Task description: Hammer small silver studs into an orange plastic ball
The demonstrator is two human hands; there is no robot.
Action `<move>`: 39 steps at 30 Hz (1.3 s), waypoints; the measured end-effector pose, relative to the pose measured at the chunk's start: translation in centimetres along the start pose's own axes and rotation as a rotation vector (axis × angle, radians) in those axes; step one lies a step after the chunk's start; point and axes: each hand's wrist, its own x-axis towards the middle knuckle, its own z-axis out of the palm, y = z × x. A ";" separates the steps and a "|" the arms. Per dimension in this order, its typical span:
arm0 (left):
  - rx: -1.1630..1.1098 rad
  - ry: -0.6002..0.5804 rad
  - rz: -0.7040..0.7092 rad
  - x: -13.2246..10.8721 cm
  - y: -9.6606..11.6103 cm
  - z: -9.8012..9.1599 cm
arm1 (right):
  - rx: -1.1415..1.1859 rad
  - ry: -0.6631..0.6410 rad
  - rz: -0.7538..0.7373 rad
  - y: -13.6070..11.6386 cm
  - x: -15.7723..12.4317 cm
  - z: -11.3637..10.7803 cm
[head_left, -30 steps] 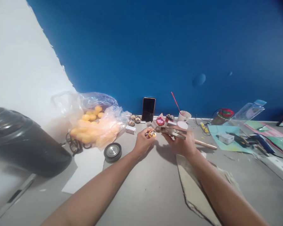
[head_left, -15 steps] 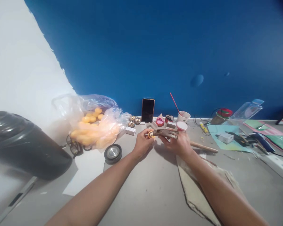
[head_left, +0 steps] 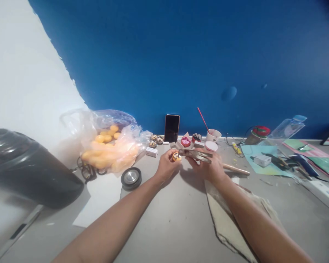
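My left hand (head_left: pixel 165 167) pinches a small orange ball (head_left: pixel 177 157) whose face is speckled with white and dark bits. In my right hand (head_left: pixel 211 168) is a claw hammer; its worn metal head (head_left: pixel 197 155) points left, with the striking end right beside the ball. Whether the two touch I cannot tell. The hammer's wooden handle (head_left: pixel 237 169) sticks out to the right behind my wrist. Beyond my hands stand a tub of pink material (head_left: pixel 185 141), a white lidded cup (head_left: pixel 211 146) and a paper cup with a red stick (head_left: pixel 214 136).
On the left are a bag of orange balls (head_left: pixel 109 149), a round black-rimmed lid (head_left: pixel 131 178) and a dark cylinder (head_left: pixel 30 171). A phone (head_left: pixel 172 128) leans on the blue wall near several speckled balls (head_left: pixel 152 143). A folded cloth (head_left: pixel 233 226) lies under my right forearm.
The hammer head has shifted slightly to the right and its handle has tilted a little. The ball has turned in my left fingers, so more of its speckled face shows.
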 end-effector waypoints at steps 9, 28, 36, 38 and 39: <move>0.021 -0.020 -0.011 -0.2 0.5 0.0 | 0.062 0.001 -0.035 -0.3 0.4 -0.4; 0.012 0.007 -0.027 -0.3 0.8 0.2 | 0.049 -0.076 -0.049 0.0 0.1 -0.2; -0.025 -0.016 -0.031 -0.2 0.5 0.1 | 0.019 -0.070 -0.052 0.2 0.2 -0.3; -0.013 -0.022 -0.032 -0.2 0.3 0.0 | 0.022 -0.048 -0.046 0.2 0.2 -0.3; -0.004 -0.025 -0.031 -0.1 0.3 0.0 | 0.028 -0.038 -0.033 0.1 0.3 -0.3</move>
